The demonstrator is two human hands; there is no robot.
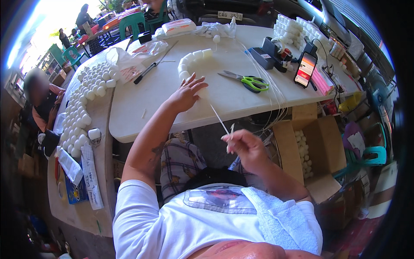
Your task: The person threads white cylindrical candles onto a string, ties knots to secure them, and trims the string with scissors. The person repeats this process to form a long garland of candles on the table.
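Note:
A curved row of small white rounded cylinders (183,65) lies on the white table, apparently strung together. My left hand (186,94) is over the row's near end, its fingers curved around a white cylinder (203,92) that they partly hide. From there a thin white cord (219,113) runs straight toward me, past the table's edge. My right hand (246,146) is closed in a pinch on this cord in front of my body, and a short end of it sticks up above the fingers.
Green-handled scissors (254,83) and a black pen (145,73) lie on the table (151,116). A phone (305,69) stands at right, near a tape dispenser (264,54). More white cylinders (88,88) cover the left table. An open cardboard box (323,140) holds several others. A person (45,99) sits at far left.

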